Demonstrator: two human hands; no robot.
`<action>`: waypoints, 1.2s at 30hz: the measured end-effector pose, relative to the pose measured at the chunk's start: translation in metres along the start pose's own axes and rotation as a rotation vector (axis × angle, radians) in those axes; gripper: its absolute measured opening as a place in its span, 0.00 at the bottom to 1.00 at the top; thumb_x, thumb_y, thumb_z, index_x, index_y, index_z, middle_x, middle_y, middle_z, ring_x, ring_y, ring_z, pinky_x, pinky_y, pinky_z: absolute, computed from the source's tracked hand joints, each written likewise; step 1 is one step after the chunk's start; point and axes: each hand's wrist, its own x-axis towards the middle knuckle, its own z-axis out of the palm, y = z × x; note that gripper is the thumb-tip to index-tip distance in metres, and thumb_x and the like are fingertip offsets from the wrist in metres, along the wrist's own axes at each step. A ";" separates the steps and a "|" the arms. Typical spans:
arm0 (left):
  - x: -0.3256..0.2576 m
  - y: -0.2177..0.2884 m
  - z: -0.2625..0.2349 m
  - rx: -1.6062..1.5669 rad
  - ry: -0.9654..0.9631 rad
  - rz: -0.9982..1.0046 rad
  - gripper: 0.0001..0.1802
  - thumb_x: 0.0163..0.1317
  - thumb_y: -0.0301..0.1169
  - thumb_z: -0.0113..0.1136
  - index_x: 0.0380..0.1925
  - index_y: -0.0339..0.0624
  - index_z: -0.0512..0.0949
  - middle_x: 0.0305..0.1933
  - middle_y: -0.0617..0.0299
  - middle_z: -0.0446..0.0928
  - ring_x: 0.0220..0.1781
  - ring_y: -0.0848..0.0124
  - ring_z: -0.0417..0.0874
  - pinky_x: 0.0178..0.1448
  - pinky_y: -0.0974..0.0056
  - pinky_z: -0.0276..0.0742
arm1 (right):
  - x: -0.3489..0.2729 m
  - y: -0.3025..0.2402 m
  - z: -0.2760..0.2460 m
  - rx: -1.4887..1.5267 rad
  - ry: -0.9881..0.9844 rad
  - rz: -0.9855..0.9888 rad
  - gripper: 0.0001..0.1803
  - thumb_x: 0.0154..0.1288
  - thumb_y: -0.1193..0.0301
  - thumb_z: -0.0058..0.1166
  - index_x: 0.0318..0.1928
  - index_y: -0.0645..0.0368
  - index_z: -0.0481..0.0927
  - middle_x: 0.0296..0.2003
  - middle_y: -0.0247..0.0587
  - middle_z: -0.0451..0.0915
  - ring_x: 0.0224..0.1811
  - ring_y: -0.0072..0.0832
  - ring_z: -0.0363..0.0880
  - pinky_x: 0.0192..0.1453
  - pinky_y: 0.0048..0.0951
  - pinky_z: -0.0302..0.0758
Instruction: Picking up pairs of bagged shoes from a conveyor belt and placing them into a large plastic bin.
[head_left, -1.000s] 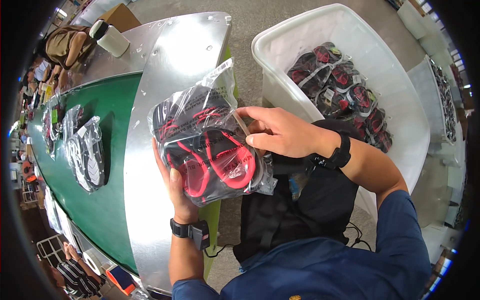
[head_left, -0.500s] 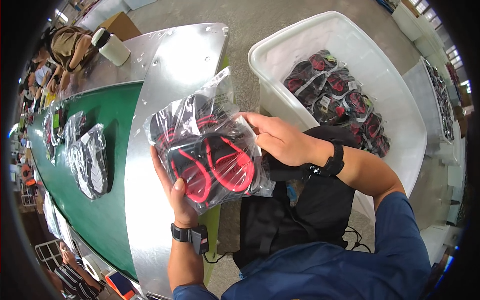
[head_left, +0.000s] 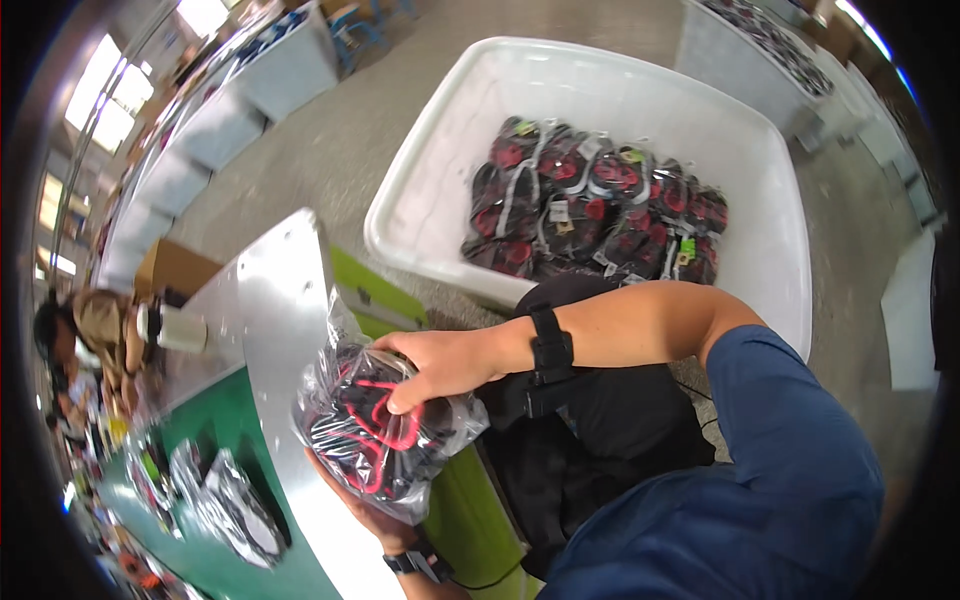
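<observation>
Left hand (head_left: 372, 515) cups crinkly clear plastic bag of black-and-red sandals (head_left: 375, 435) from below at 7 o'clock, fingers curled under. Right hand (head_left: 440, 365) presses on top, fingers closed over it. White plastic bin (head_left: 455, 170) at 1 o'clock holds matching bagged pairs.

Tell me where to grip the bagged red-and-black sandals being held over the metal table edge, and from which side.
Grip the bagged sandals by the bulky middle, across the flat faces: the right hand presses from above, the left hand cups from below. The loose plastic flap at the upper left is slack and would probably slip or tear. The soles inside give the firm surface.
</observation>
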 end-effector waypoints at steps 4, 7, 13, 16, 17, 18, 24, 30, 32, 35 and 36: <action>0.003 0.005 0.010 0.123 -0.139 -0.005 0.54 0.70 0.64 0.55 0.83 0.45 0.47 0.70 0.50 0.68 0.67 0.58 0.74 0.66 0.52 0.77 | -0.030 0.003 -0.059 0.469 0.199 0.049 0.11 0.68 0.66 0.59 0.37 0.59 0.89 0.34 0.27 0.86 0.36 0.13 0.79 0.45 0.20 0.74; 0.004 0.015 0.026 -0.126 -0.122 -0.103 0.50 0.74 0.61 0.53 0.82 0.42 0.49 0.52 0.56 0.76 0.45 0.69 0.80 0.47 0.63 0.82 | -0.090 -0.001 -0.124 0.283 0.439 -0.080 0.13 0.70 0.63 0.60 0.44 0.59 0.88 0.40 0.29 0.87 0.42 0.16 0.83 0.52 0.21 0.77; 0.011 0.015 0.011 -0.205 -0.048 -0.120 0.43 0.78 0.58 0.47 0.81 0.42 0.52 0.49 0.59 0.76 0.42 0.72 0.77 0.45 0.66 0.79 | -0.176 0.022 -0.193 0.220 0.958 0.002 0.14 0.71 0.62 0.62 0.50 0.57 0.82 0.31 0.27 0.81 0.30 0.18 0.79 0.36 0.24 0.76; 0.016 0.012 0.014 -0.274 0.008 -0.145 0.41 0.79 0.57 0.47 0.80 0.43 0.55 0.48 0.60 0.75 0.41 0.73 0.76 0.45 0.67 0.78 | -0.224 0.093 -0.247 0.114 1.028 0.227 0.12 0.71 0.61 0.61 0.43 0.56 0.84 0.26 0.25 0.77 0.19 0.15 0.68 0.21 0.25 0.59; 0.016 0.010 0.014 -0.274 0.037 -0.154 0.41 0.79 0.57 0.46 0.80 0.43 0.55 0.46 0.61 0.76 0.40 0.73 0.76 0.44 0.66 0.77 | -0.235 0.109 -0.255 0.153 1.065 0.302 0.11 0.70 0.61 0.61 0.40 0.55 0.84 0.24 0.22 0.74 0.18 0.14 0.64 0.20 0.25 0.52; 0.016 0.010 0.015 -0.270 0.068 -0.161 0.40 0.79 0.56 0.46 0.80 0.43 0.56 0.45 0.61 0.76 0.38 0.73 0.76 0.43 0.64 0.77 | -0.246 0.126 -0.262 0.180 1.121 0.362 0.11 0.71 0.61 0.60 0.42 0.55 0.86 0.25 0.23 0.76 0.18 0.14 0.63 0.21 0.26 0.53; 0.014 0.010 0.016 -0.264 0.027 -0.152 0.39 0.79 0.55 0.48 0.79 0.42 0.57 0.45 0.61 0.75 0.39 0.73 0.74 0.45 0.67 0.78 | -0.258 0.145 -0.278 0.505 1.011 0.126 0.17 0.78 0.61 0.48 0.48 0.58 0.87 0.40 0.34 0.87 0.41 0.27 0.88 0.50 0.37 0.87; 0.015 0.003 0.017 -0.277 0.021 -0.150 0.38 0.80 0.54 0.48 0.78 0.41 0.58 0.46 0.60 0.75 0.40 0.73 0.74 0.47 0.66 0.77 | -0.217 0.164 -0.303 0.307 1.176 0.372 0.40 0.74 0.47 0.56 0.73 0.63 0.65 0.68 0.56 0.70 0.65 0.51 0.74 0.60 0.51 0.77; 0.014 0.004 0.017 -0.272 0.018 -0.138 0.38 0.80 0.54 0.47 0.78 0.41 0.58 0.46 0.60 0.76 0.41 0.72 0.73 0.49 0.65 0.77 | -0.199 0.170 -0.295 0.206 1.120 0.500 0.49 0.74 0.45 0.54 0.80 0.64 0.52 0.81 0.64 0.48 0.81 0.60 0.56 0.70 0.58 0.71; 0.012 0.002 0.001 -0.249 0.022 -0.116 0.34 0.82 0.50 0.44 0.77 0.41 0.60 0.46 0.61 0.76 0.42 0.72 0.72 0.50 0.61 0.74 | -0.188 0.183 -0.278 0.109 0.897 0.429 0.43 0.71 0.43 0.59 0.68 0.67 0.68 0.67 0.58 0.73 0.64 0.47 0.78 0.61 0.47 0.80; 0.010 0.001 -0.010 -0.242 0.013 -0.128 0.36 0.77 0.51 0.53 0.74 0.40 0.63 0.44 0.61 0.76 0.46 0.69 0.77 0.52 0.57 0.79 | -0.182 0.170 -0.257 0.118 0.894 0.372 0.37 0.69 0.42 0.62 0.61 0.63 0.75 0.55 0.51 0.81 0.54 0.37 0.83 0.56 0.40 0.82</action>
